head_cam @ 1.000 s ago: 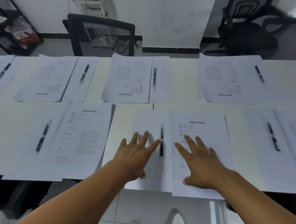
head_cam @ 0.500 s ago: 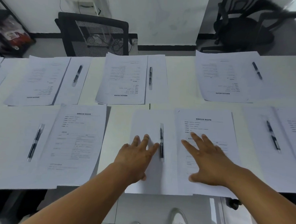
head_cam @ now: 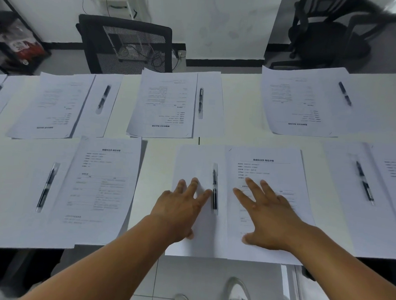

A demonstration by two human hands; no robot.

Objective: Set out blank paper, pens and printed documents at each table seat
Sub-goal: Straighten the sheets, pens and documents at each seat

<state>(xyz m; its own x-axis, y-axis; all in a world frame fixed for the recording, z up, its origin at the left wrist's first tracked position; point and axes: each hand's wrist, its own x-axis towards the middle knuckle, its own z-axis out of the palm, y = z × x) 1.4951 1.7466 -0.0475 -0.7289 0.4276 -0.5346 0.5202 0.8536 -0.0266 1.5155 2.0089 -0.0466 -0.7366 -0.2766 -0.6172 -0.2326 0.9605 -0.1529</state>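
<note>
— Hands?
— Left hand (head_cam: 182, 208) flat, fingers spread, pressing the blank sheet (head_cam: 198, 163). Right hand (head_cam: 270, 219) flat, fingers spread, on the printed document (head_cam: 269, 167). Hands apart; neither grips anything.
— Pen?
— The pen (head_cam: 214, 189) lies on the blank sheet between them, just beside the left fingertips (head_cam: 207, 192); contact unclear.

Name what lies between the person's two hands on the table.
In the head view, a black pen lies on the blank sheet between the left hand and the right hand, which rests on the printed document.
</note>
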